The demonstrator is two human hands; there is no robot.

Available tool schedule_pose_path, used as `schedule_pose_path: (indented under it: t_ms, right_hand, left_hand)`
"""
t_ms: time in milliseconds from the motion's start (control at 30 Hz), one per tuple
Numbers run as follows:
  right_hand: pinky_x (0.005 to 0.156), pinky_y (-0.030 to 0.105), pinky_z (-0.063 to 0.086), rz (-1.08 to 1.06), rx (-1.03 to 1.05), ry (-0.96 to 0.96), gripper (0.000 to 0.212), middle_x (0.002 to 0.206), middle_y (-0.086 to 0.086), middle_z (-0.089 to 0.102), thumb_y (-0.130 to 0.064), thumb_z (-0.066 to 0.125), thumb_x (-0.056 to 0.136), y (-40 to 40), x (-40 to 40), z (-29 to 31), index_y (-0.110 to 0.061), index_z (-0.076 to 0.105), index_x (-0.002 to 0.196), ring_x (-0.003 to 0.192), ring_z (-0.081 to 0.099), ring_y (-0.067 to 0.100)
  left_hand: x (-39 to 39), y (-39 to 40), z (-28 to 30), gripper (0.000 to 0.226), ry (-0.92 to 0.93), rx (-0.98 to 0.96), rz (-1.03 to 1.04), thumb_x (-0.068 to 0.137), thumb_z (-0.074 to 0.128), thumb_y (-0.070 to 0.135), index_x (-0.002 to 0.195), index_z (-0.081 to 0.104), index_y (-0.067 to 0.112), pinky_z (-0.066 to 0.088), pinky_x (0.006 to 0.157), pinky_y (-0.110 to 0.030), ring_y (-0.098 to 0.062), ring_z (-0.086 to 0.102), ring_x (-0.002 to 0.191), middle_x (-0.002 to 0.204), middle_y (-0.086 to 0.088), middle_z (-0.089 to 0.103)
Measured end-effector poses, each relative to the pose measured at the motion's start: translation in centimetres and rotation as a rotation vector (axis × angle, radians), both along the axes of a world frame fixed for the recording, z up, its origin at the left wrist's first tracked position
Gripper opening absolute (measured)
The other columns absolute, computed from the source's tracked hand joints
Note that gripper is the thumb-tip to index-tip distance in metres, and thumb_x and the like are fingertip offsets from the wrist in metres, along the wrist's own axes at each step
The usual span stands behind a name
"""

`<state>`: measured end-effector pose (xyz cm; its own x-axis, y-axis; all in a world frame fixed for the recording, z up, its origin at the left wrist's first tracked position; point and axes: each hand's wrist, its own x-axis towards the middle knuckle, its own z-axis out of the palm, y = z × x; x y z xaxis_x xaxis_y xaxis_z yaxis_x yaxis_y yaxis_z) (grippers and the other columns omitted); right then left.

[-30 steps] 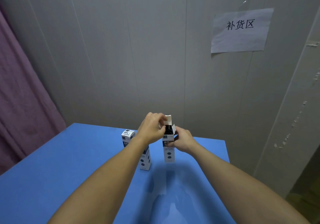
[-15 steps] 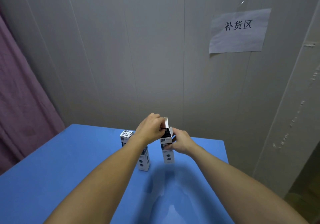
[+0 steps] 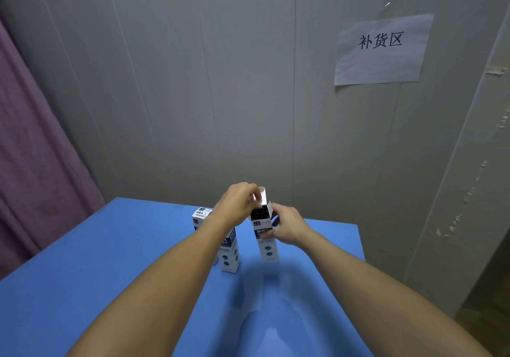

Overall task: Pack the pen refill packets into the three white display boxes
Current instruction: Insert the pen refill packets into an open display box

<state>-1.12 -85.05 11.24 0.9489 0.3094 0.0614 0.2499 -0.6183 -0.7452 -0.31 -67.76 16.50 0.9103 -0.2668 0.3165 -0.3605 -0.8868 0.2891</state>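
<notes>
Three tall white display boxes stand upright on the blue table (image 3: 110, 260). The right box (image 3: 267, 243) has its top open, with dark refills showing inside. My right hand (image 3: 288, 225) grips its upper side. My left hand (image 3: 239, 205) pinches its raised lid flap (image 3: 262, 198). A second box (image 3: 230, 254) stands to the left, partly behind my left forearm. Further left and behind, a third box (image 3: 201, 214) stands with its top closed. No loose refill packets are in view.
A grey panel wall rises just behind the table, with a paper sign (image 3: 382, 49) taped at the upper right. A purple curtain (image 3: 36, 163) hangs on the left. The table's right edge drops off near a white corner post (image 3: 455, 218).
My left hand has stayed at the lid flap of the right box, shifting its fingers slightly. The boxes have not moved.
</notes>
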Motion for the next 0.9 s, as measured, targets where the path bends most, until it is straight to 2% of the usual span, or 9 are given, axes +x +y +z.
schedule_pose_path:
  t_ms: [133,267,333,400,500,633,733,833,900]
  right_hand:
    - [0.066,0.024,0.05,-0.015,0.021,0.026,0.043,0.103,-0.005,0.065,-0.016,0.087,0.074,0.3,0.1,-0.1,-0.022,0.062,0.109,0.084,0.063,0.007]
    - [0.072,0.028,0.053,-0.087,0.103,0.036,0.044,0.101,-0.008,0.068,-0.019,0.089,0.071,0.1,0.5,-0.1,-0.022,0.064,0.107,0.09,0.067,0.012]
    - [0.076,0.03,0.054,-0.118,0.113,0.032,0.043,0.1,-0.007,0.069,-0.02,0.089,0.07,-0.4,0.8,0.0,-0.02,0.065,0.106,0.092,0.066,0.014]
    - [0.082,0.033,0.055,-0.131,0.114,0.026,0.043,0.099,-0.006,0.071,-0.021,0.089,0.07,-0.7,1.1,0.3,-0.018,0.066,0.106,0.094,0.067,0.015]
    - [0.086,0.035,0.056,-0.143,0.204,0.055,0.046,0.099,-0.005,0.073,-0.017,0.089,0.07,-1.0,1.2,1.1,-0.02,0.068,0.109,0.095,0.068,0.014]
    - [0.09,0.045,0.059,-0.149,0.426,0.14,0.04,0.098,-0.003,0.076,-0.008,0.088,0.07,-1.4,1.7,1.6,-0.023,0.071,0.102,0.097,0.071,0.019]
    - [0.092,0.05,0.057,-0.106,0.537,0.204,0.036,0.099,0.002,0.077,-0.002,0.084,0.074,-1.8,1.7,2.1,-0.019,0.071,0.101,0.098,0.073,0.025]
    - [0.092,0.05,0.057,-0.07,0.568,0.223,0.036,0.102,0.004,0.076,0.0,0.082,0.077,-2.0,1.5,2.6,-0.015,0.069,0.106,0.098,0.073,0.024]
    - [0.096,0.053,0.055,-0.031,0.636,0.257,0.032,0.109,0.009,0.075,-0.005,0.079,0.082,-2.5,1.5,2.7,-0.011,0.069,0.112,0.101,0.072,0.028]
  left_hand:
    - [-0.2,0.0,-0.4,0.003,-0.02,-0.073,0.012,0.096,0.063,0.021,0.095,0.061,0.02,0.046,0.069,-0.025,-0.014,0.055,0.081,0.089,0.008,0.055]
    - [-0.8,-0.3,-0.5,0.008,0.007,-0.555,0.152,0.099,0.061,0.024,0.095,0.06,0.016,0.046,0.069,-0.022,-0.013,0.061,0.085,0.093,0.003,0.064]
    - [-0.9,0.2,-0.8,0.007,0.111,-0.663,0.181,0.101,0.057,0.023,0.098,0.062,0.018,0.051,0.074,-0.025,-0.015,0.064,0.093,0.099,0.002,0.066]
    - [-1.0,0.9,-1.3,0.006,0.309,-0.687,0.128,0.1,0.06,0.022,0.104,0.063,0.022,0.059,0.08,-0.035,-0.016,0.065,0.102,0.108,0.003,0.067]
    - [-1.3,1.1,-1.8,0.025,0.493,-0.708,-0.001,0.095,0.067,0.017,0.118,0.061,0.025,0.06,0.088,-0.04,-0.015,0.065,0.109,0.116,0.005,0.069]
    - [-1.7,0.4,-1.7,0.057,0.428,-0.668,-0.081,0.085,0.075,0.006,0.131,0.054,0.032,0.052,0.102,-0.041,-0.012,0.059,0.12,0.125,0.009,0.064]
    - [-1.8,-0.4,-1.7,0.077,0.382,-0.67,-0.105,0.08,0.082,0.006,0.135,0.045,0.046,0.056,0.097,-0.041,-0.012,0.061,0.119,0.125,0.006,0.064]
    - [-1.7,-1.2,-1.6,0.077,0.293,-0.703,-0.121,0.081,0.081,0.007,0.131,0.043,0.051,0.061,0.086,-0.039,-0.013,0.069,0.106,0.112,0.0,0.068]
    - [-1.7,-1.4,-1.4,0.075,0.264,-0.666,-0.133,0.083,0.079,0.004,0.129,0.044,0.052,0.062,0.086,-0.039,-0.011,0.068,0.106,0.109,0.001,0.068]
